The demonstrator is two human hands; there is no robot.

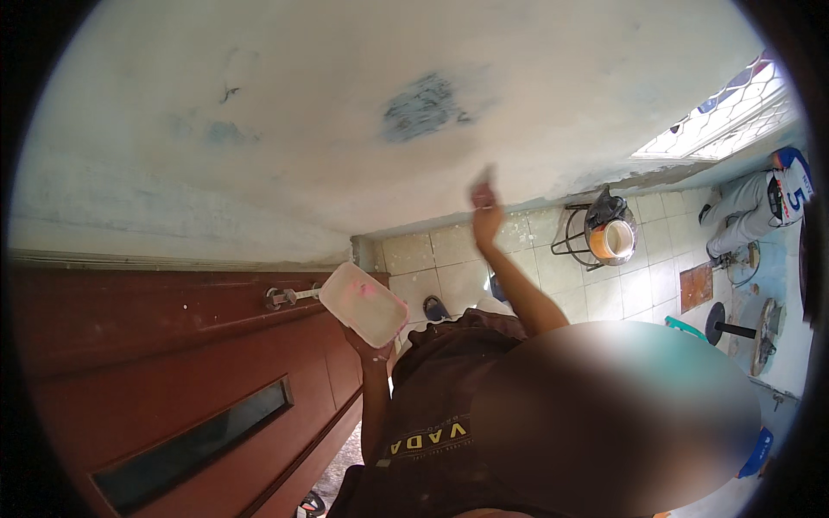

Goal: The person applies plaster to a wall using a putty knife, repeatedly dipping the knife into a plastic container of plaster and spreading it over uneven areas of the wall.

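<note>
While gripping a flat whitish rectangular board [363, 303] smeared pink, left hand [370, 347] sits just left of frame centre, fingers wrapped under the board's lower edge, forearm running down toward lower centre. Board tilted, its face turned up-left, just beside the brown wooden door [173, 371] and close to the metal door latch [283, 296]. Right hand [486, 216] raised at upper centre, fingers closed around a small flat tool [482, 182], blurred, kind not resolvable; tool tip against or just off the pale plaster wall [302, 112], contact not resolvable. Dark blue-grey rough patch [423, 105] on the wall up-left of the tool, apart from it. Door fills lower left, with a narrow dark glass slot [194, 445]. Dark shirt [432, 414] at lower centre, large blurred area to its right. Tiled floor [622, 289] at right centre: metal stool frame [577, 235] carrying a bucket [611, 237] with an orange-and-white inner rim. Second person [760, 207] in light trousers at far right edge. Round-based dark stand [725, 325] lying on the floor, right of centre. Window grille [734, 116] at upper right.
</note>
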